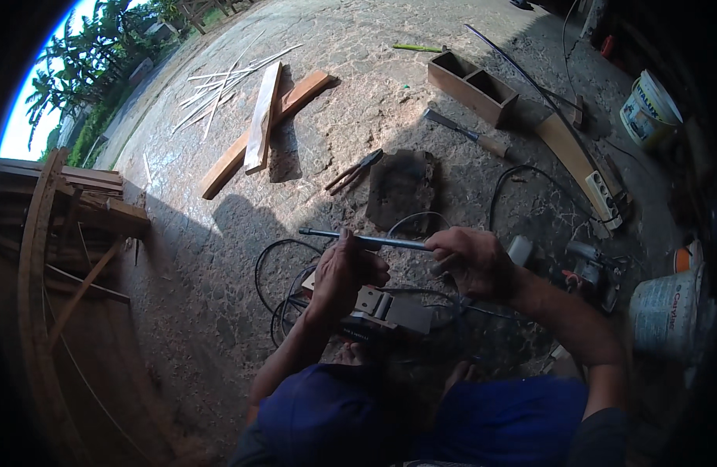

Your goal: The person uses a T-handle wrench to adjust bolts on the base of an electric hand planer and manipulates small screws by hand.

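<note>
Both of my hands hold a narrow, straight metal bar level above the floor. My left hand is closed around its middle, while my right hand pinches its right end with curled fingers. The bar's left tip sticks out past the left hand. Below the hands lies a power tool with a flat metal base, which looks like an upturned electric planer; my left hand and forearm partly cover it. Just beyond the bar is a dark, roughly square slab, with pliers at its left.
A chisel and a two-compartment wooden box lie farther off. Wood boards and thin strips are at the upper left. Right are a power strip, cables, another power tool and buckets. Stacked timber stands left.
</note>
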### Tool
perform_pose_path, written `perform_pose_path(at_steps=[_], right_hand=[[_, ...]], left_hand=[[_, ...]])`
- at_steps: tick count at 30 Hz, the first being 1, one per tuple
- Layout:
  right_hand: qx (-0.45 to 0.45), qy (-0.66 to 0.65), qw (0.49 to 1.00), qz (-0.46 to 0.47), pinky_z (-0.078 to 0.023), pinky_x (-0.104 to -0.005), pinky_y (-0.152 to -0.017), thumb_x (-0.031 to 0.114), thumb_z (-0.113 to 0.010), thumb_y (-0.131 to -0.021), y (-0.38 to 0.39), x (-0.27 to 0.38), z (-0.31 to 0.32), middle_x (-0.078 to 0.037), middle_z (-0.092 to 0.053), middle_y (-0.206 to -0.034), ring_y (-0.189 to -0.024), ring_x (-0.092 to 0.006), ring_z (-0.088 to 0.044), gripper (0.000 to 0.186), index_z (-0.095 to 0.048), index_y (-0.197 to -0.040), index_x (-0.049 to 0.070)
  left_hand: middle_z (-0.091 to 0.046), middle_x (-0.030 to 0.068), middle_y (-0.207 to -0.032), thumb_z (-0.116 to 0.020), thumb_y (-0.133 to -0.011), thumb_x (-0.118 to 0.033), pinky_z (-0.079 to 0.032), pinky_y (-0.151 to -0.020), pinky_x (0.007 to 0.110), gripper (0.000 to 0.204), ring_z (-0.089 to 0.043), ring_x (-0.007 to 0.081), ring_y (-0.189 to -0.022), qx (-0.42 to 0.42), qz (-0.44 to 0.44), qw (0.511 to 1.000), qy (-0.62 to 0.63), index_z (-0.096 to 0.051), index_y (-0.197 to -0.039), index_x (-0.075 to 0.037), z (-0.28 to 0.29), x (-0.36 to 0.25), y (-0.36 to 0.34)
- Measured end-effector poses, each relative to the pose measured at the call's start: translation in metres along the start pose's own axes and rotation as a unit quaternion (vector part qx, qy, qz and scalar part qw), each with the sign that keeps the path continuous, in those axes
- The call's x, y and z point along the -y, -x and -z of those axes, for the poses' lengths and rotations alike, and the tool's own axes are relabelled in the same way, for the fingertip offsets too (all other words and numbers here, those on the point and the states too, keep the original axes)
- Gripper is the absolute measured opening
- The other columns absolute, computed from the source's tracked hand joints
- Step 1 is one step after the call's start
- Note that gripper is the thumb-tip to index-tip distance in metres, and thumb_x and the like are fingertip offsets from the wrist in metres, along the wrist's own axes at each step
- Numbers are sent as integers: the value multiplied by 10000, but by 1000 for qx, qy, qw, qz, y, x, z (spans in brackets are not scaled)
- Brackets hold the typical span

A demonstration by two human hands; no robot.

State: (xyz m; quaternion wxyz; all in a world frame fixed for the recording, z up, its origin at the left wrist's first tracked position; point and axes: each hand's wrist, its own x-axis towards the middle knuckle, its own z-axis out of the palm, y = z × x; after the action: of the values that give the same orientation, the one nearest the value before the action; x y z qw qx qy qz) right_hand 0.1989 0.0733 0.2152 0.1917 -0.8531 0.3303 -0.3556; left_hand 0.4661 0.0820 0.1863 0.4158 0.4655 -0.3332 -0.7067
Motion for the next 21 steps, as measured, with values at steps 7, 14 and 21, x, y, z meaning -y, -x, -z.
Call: perform_pose_path(at_steps=[7,14,21], right_hand=[[-106,-113,967,-202,-479,-331,-597,306,-570,-1068,-23,12,40,-47,-588,-711,-623,-117,-576,237,-576,-1026,73],[-85,-7,981,-176,-440,-311,-560,329,-592,-1057,-36,10,65,-36,-537,-647,-599,-85,-522,307,-586,-956,39],[-13,66,973,-223,-454,-419,-576,355,-567,-1060,-53,8,58,-149,-554,-658,-560,-280,-554,405,-576,-864,0]], left_hand=[[-644,109,-1098,-913,-665,-360,-436,-983,482,539,-597,346,-1121,32,-320,725,-609,-632,-1043,-97,58,91,67],[-637,72,-1100,-897,-706,-338,-398,-1014,514,405,-583,362,-1132,-29,-365,753,-547,-659,-955,-125,48,111,74],[-645,44,-1037,-860,-718,-284,-399,-1020,497,313,-587,317,-1132,-20,-360,763,-536,-707,-963,-166,48,113,75]])
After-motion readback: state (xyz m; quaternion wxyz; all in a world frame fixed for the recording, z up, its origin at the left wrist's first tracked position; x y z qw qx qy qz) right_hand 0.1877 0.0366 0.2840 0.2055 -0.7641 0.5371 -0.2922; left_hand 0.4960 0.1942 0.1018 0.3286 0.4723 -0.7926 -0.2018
